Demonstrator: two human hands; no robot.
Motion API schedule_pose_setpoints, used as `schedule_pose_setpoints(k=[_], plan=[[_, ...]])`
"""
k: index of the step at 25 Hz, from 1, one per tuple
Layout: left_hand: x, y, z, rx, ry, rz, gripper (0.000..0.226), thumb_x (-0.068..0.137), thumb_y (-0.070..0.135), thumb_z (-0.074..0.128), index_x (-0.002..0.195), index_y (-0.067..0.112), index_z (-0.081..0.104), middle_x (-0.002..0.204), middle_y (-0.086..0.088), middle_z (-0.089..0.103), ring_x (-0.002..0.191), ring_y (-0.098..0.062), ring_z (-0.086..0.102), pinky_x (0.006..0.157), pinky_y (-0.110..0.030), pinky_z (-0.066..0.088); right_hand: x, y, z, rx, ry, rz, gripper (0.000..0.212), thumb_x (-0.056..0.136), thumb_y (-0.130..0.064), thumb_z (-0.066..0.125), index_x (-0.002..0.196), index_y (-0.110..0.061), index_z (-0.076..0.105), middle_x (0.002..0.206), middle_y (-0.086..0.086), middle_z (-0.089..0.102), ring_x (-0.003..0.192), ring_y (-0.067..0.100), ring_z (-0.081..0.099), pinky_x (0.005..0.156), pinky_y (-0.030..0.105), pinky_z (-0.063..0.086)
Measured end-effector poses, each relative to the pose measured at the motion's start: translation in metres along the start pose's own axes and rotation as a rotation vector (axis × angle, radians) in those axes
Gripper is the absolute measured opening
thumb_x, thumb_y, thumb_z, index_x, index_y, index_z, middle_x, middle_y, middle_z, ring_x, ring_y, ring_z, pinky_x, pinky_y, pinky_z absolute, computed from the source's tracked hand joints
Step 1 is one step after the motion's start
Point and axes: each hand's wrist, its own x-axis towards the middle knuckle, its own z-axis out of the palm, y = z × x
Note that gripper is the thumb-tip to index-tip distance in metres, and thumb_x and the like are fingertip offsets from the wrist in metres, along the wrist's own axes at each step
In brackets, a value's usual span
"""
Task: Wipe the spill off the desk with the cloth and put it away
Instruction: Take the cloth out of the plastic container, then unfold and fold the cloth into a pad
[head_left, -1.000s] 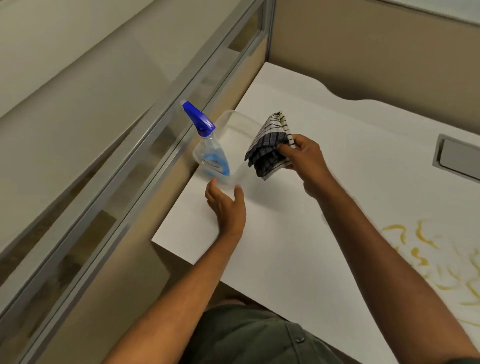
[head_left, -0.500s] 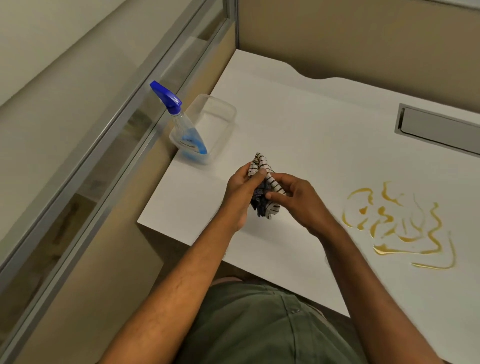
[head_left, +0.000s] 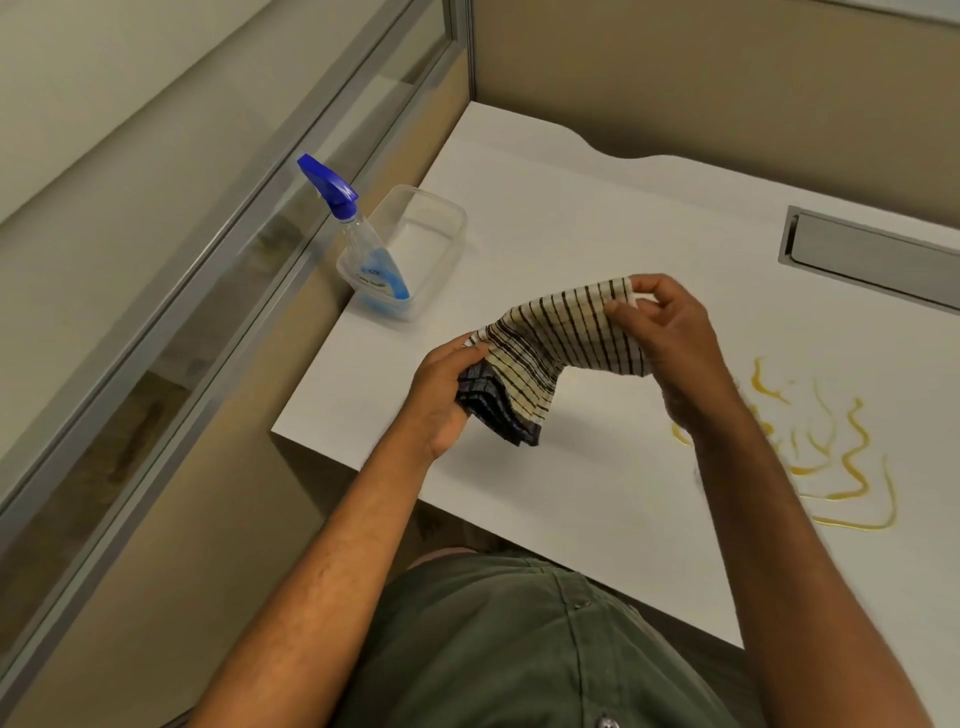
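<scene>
A cream cloth (head_left: 550, 345) with dark stripes and a dark checked end is stretched between both hands above the white desk (head_left: 571, 218). My left hand (head_left: 441, 395) grips its bunched dark end. My right hand (head_left: 670, 332) pinches the far corner, pulling it open. A yellow squiggly spill (head_left: 841, 457) lies on the desk to the right, partly hidden behind my right forearm. The cloth hangs in the air, left of the spill and apart from it.
A clear plastic tub (head_left: 431, 228) sits at the desk's left edge, with a blue-topped spray bottle (head_left: 363, 244) leaning in its near end. A metal cable tray (head_left: 872, 257) is set into the desk at the far right. Partition walls close the left and back.
The cloth was a tight bundle between both hands half a second ago. My right hand has since drawn its corner up and to the right, unfolding it.
</scene>
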Motion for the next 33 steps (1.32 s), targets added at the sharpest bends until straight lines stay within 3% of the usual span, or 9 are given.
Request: schedule_pose_setpoints(k=[3, 6, 8, 11, 16, 22, 27, 31, 33], plan=[[-0.01, 0.006, -0.012, -0.067, -0.146, -0.024, 0.034, 0.1, 0.021, 0.053, 0.124, 0.006, 0.07, 0.121, -0.015, 0.073, 0.113, -0.028, 0.069, 0.1, -0.04, 0.055, 0.003, -0.028, 0.007, -0.106, -0.127, -0.144, 0.015, 0.101, -0.017, 0.065, 0.108, -0.03, 0.065, 0.091, -0.003, 0.081, 0.088, 0.015, 0.077, 0.07, 0.032, 0.062], [-0.014, 0.017, -0.019, -0.152, -0.308, -0.151, 0.065, 0.093, 0.054, 0.057, 0.135, 0.004, 0.063, 0.131, -0.018, 0.067, 0.124, -0.033, 0.061, 0.107, -0.047, 0.048, 0.003, -0.064, 0.012, -0.182, -0.356, -0.253, 0.012, 0.1, -0.02, 0.066, 0.111, -0.026, 0.068, 0.1, -0.002, 0.08, 0.094, 0.016, 0.077, 0.076, 0.028, 0.063], [-0.011, 0.019, -0.012, -0.183, -0.43, -0.183, 0.067, 0.099, 0.059, 0.05, 0.141, 0.007, 0.062, 0.137, -0.017, 0.065, 0.128, -0.032, 0.06, 0.112, -0.047, 0.046, 0.007, -0.08, 0.026, -0.257, -0.477, -0.281, 0.012, 0.101, -0.022, 0.066, 0.113, -0.022, 0.068, 0.105, -0.003, 0.08, 0.098, 0.018, 0.077, 0.078, 0.029, 0.065], [-0.004, 0.008, 0.005, -0.274, -0.566, -0.183, 0.062, 0.104, 0.058, 0.045, 0.144, 0.013, 0.061, 0.145, -0.013, 0.062, 0.136, -0.031, 0.058, 0.118, -0.048, 0.043, 0.025, -0.08, 0.056, -0.499, -0.446, -0.29, 0.016, 0.101, -0.027, 0.067, 0.116, -0.023, 0.072, 0.113, -0.006, 0.077, 0.103, 0.017, 0.074, 0.089, 0.042, 0.065], [0.002, -0.019, 0.011, -0.496, -0.692, -0.296, 0.094, 0.098, 0.08, 0.032, 0.166, 0.016, 0.02, 0.171, -0.021, 0.013, 0.159, -0.045, 0.004, 0.124, -0.07, -0.008, 0.055, -0.055, 0.089, -0.648, -0.484, -0.229, 0.023, 0.1, -0.027, 0.068, 0.121, -0.022, 0.074, 0.119, -0.006, 0.073, 0.108, 0.014, 0.069, 0.098, 0.04, 0.06], [0.009, -0.024, -0.007, -0.612, -0.729, -0.267, 0.097, 0.098, 0.079, 0.007, 0.156, 0.011, 0.044, 0.157, -0.021, 0.047, 0.144, -0.04, 0.046, 0.125, -0.061, 0.018, 0.082, -0.028, 0.111, -0.655, -0.511, -0.188, 0.02, 0.101, -0.032, 0.066, 0.121, -0.029, 0.071, 0.114, -0.011, 0.068, 0.097, 0.01, 0.069, 0.083, 0.024, 0.058], [0.015, -0.021, -0.041, -0.642, -0.569, -0.239, 0.093, 0.096, 0.081, 0.024, 0.165, 0.018, 0.022, 0.149, -0.02, 0.053, 0.132, -0.042, 0.056, 0.116, -0.061, 0.035, 0.105, -0.01, 0.133, -0.601, -0.409, -0.18, 0.019, 0.103, -0.032, 0.064, 0.121, -0.028, 0.07, 0.115, -0.014, 0.067, 0.099, 0.008, 0.066, 0.073, 0.014, 0.049], [0.019, -0.01, -0.08, -0.661, -0.472, -0.15, 0.088, 0.095, 0.077, 0.036, 0.157, 0.014, 0.04, 0.146, -0.019, 0.056, 0.128, -0.04, 0.058, 0.116, -0.057, 0.033, 0.125, 0.0, 0.168, -0.55, -0.37, -0.22, 0.023, 0.103, -0.029, 0.063, 0.125, -0.023, 0.068, 0.121, -0.01, 0.067, 0.099, 0.007, 0.064, 0.076, 0.009, 0.047], [0.018, -0.005, -0.097, -0.664, -0.381, -0.15, 0.09, 0.096, 0.079, 0.033, 0.158, 0.014, 0.035, 0.146, -0.019, 0.056, 0.127, -0.037, 0.058, 0.115, -0.054, 0.034, 0.136, 0.002, 0.187, -0.529, -0.335, -0.232, 0.022, 0.104, -0.026, 0.061, 0.124, -0.02, 0.069, 0.128, -0.004, 0.068, 0.105, 0.008, 0.063, 0.078, 0.007, 0.047]])
